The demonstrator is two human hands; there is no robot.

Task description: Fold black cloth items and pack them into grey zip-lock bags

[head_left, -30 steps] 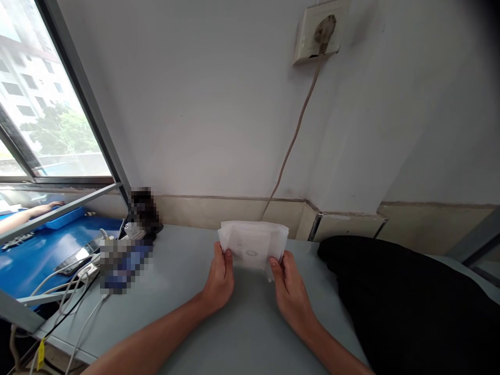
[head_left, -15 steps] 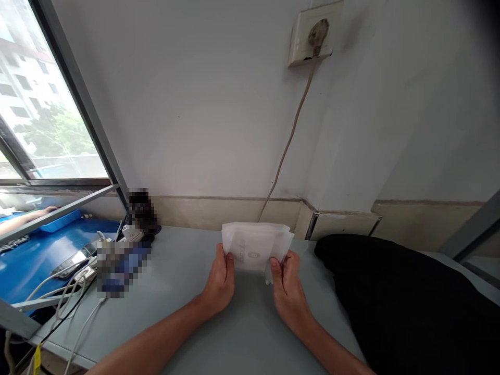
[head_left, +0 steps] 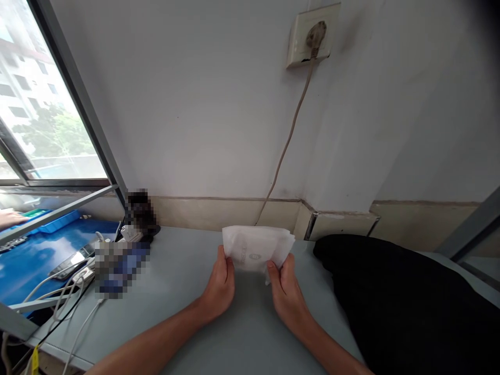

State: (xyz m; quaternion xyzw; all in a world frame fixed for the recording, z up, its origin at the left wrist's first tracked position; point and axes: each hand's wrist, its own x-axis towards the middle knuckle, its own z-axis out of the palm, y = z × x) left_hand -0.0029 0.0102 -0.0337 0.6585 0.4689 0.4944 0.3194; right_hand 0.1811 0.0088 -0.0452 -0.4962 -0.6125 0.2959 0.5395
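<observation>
A folded, translucent white plastic bag [head_left: 255,247] with faint grey print and a small round logo is held up between my hands, over the grey tabletop [head_left: 187,344]. My left hand [head_left: 219,284] pinches its left lower edge, thumb in front and fingers behind. On the opposite side my right hand [head_left: 287,291] grips the lower right corner the same way. A small loose end of the bag hangs beside the right thumb. What lies inside the folds, if anything, cannot be seen.
Black cloth [head_left: 406,302] lies to the right. On the left are a power strip [head_left: 84,276] with tangled cables, blurred-out items and a metal frame bar [head_left: 58,213]. Another person's hand [head_left: 11,219] is by a blue tray [head_left: 60,221]. A cord [head_left: 289,133] runs down from a wall socket [head_left: 314,36].
The bag has tilted slightly, and my right thumb has shifted a little left and down along its edge. At far left, the other person's hand has moved left, away from the blue tray.
</observation>
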